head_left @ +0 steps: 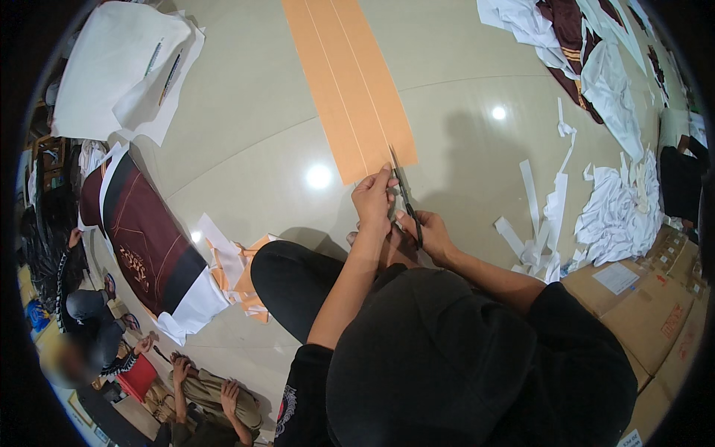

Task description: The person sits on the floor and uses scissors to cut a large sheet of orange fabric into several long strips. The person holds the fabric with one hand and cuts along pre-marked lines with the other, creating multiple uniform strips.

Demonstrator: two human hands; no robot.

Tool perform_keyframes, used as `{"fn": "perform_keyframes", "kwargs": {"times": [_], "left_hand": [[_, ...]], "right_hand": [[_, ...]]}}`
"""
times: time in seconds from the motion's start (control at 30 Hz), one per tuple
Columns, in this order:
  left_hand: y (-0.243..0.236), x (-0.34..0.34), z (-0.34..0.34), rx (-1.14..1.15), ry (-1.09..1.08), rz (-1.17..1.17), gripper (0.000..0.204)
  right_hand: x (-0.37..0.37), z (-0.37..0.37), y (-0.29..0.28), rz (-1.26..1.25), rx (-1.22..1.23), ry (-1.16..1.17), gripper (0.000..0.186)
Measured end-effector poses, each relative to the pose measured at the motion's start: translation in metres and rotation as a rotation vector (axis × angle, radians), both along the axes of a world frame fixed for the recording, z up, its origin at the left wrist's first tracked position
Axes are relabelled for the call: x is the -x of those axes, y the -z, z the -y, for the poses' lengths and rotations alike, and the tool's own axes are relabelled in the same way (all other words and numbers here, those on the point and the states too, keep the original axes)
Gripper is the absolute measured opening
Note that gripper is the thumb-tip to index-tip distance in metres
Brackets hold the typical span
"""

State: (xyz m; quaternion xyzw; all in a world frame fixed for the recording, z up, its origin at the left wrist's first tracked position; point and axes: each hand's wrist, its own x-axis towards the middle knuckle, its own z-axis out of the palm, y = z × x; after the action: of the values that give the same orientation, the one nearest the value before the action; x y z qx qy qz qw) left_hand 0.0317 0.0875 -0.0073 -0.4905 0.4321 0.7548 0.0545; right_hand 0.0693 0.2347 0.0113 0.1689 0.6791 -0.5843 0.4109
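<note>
A long orange cloth strip (pixel 350 82) with two thin pale lines along its length lies on the floor ahead of me. Its near end reaches my left hand (pixel 372 197), whose fingers are closed in a pinch on that edge. Black-handled scissors (pixel 404 192) are in my right hand (pixel 430 234), just right of the left hand. The blades point away from me and lie over the strip's near right part, by the right-hand line. Whether the blades are parted is too fine to tell.
Orange and white scraps (pixel 237 270) lie left of my knee, beside a maroon, black and white cloth piece (pixel 153 238). White sheets (pixel 123 67) are at far left. To the right are white offcuts (pixel 547 223), a white cloth heap (pixel 618 212) and cardboard boxes (pixel 614 298). Other people sit at lower left.
</note>
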Motion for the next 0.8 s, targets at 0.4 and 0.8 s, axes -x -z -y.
{"fn": "perform_keyframes", "kwargs": {"times": [0.4, 0.8], "left_hand": [[0.0051, -0.0012, -0.001, 0.007, -0.014, -0.012, 0.028], [0.0039, -0.0004, -0.0021, 0.011, -0.012, 0.007, 0.029]], "right_hand": [[-0.0028, 0.0025, -0.0001, 0.033, -0.042, 0.023, 0.062], [-0.0056, 0.0023, -0.0007, 0.001, -0.007, 0.046, 0.058]]}}
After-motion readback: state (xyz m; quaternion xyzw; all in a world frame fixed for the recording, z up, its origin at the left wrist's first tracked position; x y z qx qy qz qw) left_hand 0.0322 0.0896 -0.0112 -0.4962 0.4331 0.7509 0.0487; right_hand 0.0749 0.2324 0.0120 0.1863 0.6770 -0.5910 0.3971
